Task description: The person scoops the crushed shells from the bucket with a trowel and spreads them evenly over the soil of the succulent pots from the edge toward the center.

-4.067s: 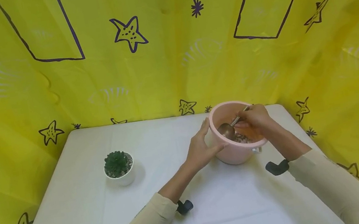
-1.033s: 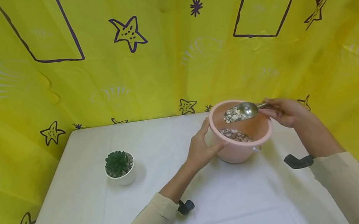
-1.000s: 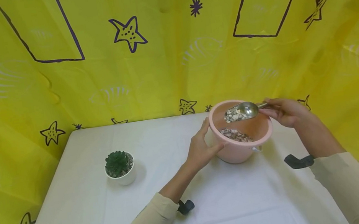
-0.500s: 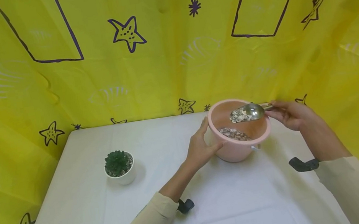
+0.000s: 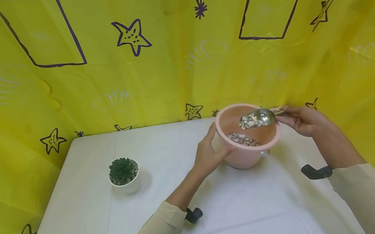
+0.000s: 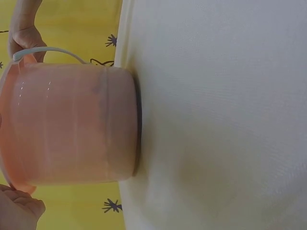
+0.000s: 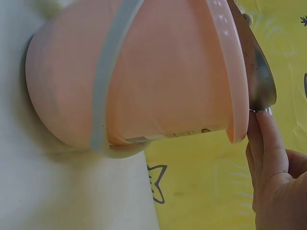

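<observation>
A pink bucket point(image 5: 242, 159) stands upright at the table's right rear, with small pebbles or shell pieces point(image 5: 243, 140) in its bottom. My left hand point(image 5: 207, 155) holds its left side at the rim, thumb in front and fingers farther back. My right hand point(image 5: 304, 119) pinches the handle of a metal scoop point(image 5: 265, 116). Pale pieces point(image 5: 249, 120) fill the scoop, which is level over the bucket's mouth. In the right wrist view the scoop point(image 7: 261, 76) shows just beyond the bucket's rim. The left wrist view shows the bucket wall point(image 6: 72, 124) close up.
Left of the bucket, a white pot point(image 5: 130, 187) with a green succulent point(image 5: 121, 170) stands on the white-covered table point(image 5: 162, 145). A pale bail handle point(image 7: 108, 72) hangs along the bucket's side. Behind the table hangs a yellow patterned curtain point(image 5: 166, 75).
About four seconds ago the scoop was down inside the bucket. It has since come up loaded over the mouth, with the right hand farther right. My left hand keeps its hold.
</observation>
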The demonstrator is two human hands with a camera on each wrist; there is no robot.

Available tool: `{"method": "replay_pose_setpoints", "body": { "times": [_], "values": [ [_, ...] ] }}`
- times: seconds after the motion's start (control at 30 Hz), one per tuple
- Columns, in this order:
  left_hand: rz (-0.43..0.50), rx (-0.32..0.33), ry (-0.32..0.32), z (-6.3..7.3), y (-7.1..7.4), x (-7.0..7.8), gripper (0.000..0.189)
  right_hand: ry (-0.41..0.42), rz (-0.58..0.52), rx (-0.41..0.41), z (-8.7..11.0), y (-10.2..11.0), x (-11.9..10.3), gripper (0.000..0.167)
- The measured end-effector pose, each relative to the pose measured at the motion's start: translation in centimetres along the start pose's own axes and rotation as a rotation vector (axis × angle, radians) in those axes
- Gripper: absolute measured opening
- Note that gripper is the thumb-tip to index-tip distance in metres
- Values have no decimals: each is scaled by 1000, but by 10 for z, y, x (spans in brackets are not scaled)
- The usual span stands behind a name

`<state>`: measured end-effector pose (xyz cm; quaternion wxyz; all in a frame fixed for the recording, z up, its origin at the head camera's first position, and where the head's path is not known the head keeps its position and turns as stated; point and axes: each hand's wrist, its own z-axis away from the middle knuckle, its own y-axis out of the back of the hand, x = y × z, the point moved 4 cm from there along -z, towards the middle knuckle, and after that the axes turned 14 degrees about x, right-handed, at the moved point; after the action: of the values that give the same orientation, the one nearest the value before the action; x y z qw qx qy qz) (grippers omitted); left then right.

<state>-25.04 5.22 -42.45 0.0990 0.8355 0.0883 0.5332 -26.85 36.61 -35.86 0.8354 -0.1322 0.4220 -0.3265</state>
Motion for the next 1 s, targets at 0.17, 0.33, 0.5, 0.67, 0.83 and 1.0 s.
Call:
{"method": "replay_pose_setpoints", "body": {
  "times": [0.17,0.33,0.5,0.67,0.83,1.0],
  "values": [
    [-20,5,30,0,3,-1,98,-14,-20,-54,1,-9,1,13],
    [-23,6,51,2,6,1,98,-22,-1,-56,4,-21,4,18],
    [-40,4,49,5,12,5,99,-23,26,-33,6,-33,7,16],
    [-51,10,42,6,19,8,98,-6,72,-45,7,-47,11,19],
    [-53,24,44,8,25,6,96,13,76,-26,11,-57,18,15],
    [-73,62,24,10,37,5,94,23,84,-60,12,-73,24,17]
  ]
}}
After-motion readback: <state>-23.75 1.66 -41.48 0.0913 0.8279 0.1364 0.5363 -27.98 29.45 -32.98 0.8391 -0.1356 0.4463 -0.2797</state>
